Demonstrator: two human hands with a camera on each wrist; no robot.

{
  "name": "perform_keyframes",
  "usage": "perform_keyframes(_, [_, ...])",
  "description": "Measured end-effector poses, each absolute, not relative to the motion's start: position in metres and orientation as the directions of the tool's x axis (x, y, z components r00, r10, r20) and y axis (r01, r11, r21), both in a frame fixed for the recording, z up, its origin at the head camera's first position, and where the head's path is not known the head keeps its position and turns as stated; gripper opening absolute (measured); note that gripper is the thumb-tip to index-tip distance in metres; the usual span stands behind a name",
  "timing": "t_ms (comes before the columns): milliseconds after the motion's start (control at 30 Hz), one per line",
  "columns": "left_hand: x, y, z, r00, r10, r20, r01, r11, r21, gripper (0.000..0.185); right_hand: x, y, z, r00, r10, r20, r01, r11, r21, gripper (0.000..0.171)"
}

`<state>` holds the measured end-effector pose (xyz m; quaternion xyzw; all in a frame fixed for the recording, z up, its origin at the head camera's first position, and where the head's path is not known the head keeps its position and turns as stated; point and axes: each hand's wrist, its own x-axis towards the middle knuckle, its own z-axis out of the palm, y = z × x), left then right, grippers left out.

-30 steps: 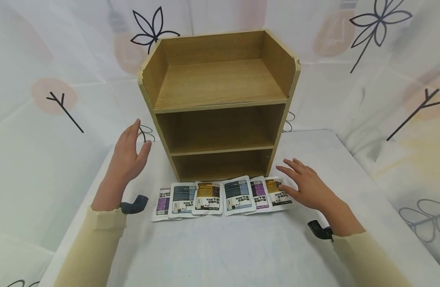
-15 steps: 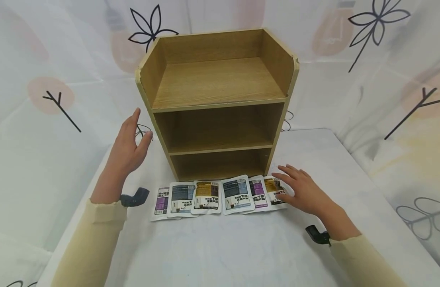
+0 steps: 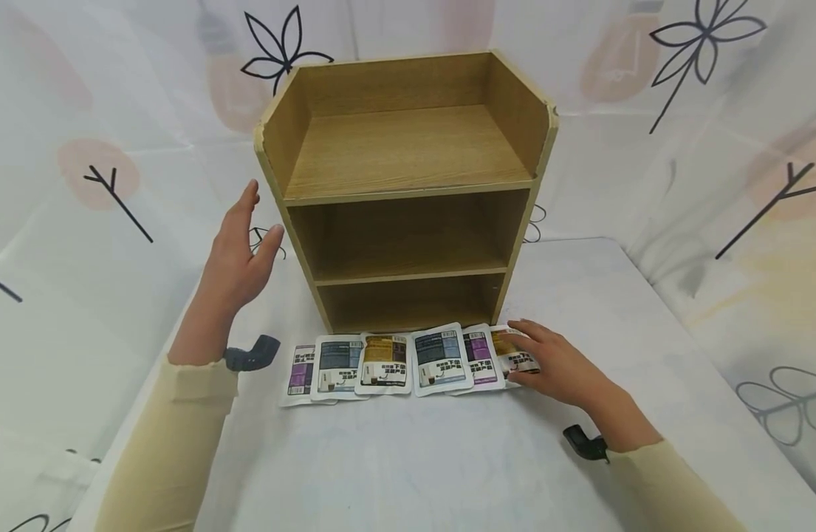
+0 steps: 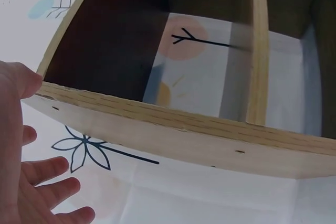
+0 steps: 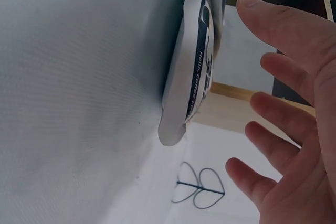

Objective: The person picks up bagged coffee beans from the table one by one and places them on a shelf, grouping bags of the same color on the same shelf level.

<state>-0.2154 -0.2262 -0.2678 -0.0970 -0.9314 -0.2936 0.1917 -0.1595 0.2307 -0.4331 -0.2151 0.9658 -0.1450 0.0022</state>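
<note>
Six flat white printed foil sachets in an overlapping row, running nine to three o'clock across the white cloth-covered surface (image 3: 408, 458), just in front of the three-tier light-brown wooden shelf unit (image 3: 408, 192). Rightmost one, a white sachet with a brown-and-yellow label (image 3: 507, 349), at the three o'clock end of the row, its long axis roughly twelve to six.

Right hand (image 3: 557, 362) much the nearer: low over the surface at the row's three o'clock end, fingers (image 3: 529, 331) spread apart and nearly straight, tips over the right edge of that brown-labelled sachet. From the right wrist view, sachet edge (image 5: 197, 77) just ahead of the fingertips (image 5: 273, 17), toward nine o'clock from the palm; touching or a hair apart, cannot tell. Nothing clamped.

Left hand (image 3: 238, 255) raised off the surface at about ten o'clock from the row, beside the shelf unit's left wall, palm turned toward it, fingers (image 4: 47, 182) relaxed and slightly apart, holding nothing; thumb tip close to the wall's front edge, contact not clear. Well apart from every sachet, the purple-labelled sachet (image 3: 303, 373) at the nine o'clock end being its nearest.
</note>
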Motion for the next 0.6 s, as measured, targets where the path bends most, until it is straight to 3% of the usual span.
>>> perform_keyframes(600, [-0.223, -0.215, -0.246, -0.881, 0.068, 0.468, 0.369, 0.719, 0.589, 0.069, -0.153, 0.227, -0.443, -0.899, -0.436, 0.033, -0.423, 0.850, -0.315, 0.060])
